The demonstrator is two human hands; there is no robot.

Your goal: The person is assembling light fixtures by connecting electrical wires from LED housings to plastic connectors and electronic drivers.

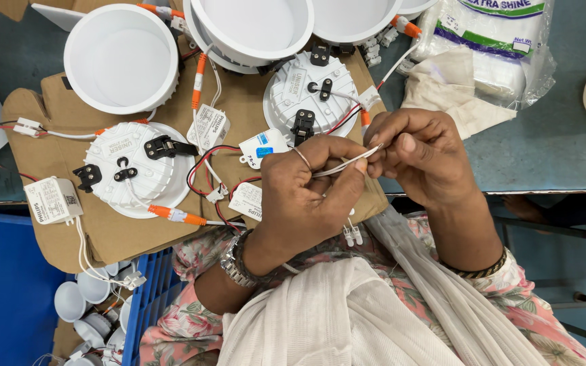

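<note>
A small lighting assembly workshop — round white downlight housings crowd a teal workbench, some turned over on a sheet of cardboard with their wiring and small white driver boxes trailing. A blue crate below holds more lamp parts — production work, plainly.

Teal table bears brown cardboard sheet, beige cloth, clear plastic packet
</note>
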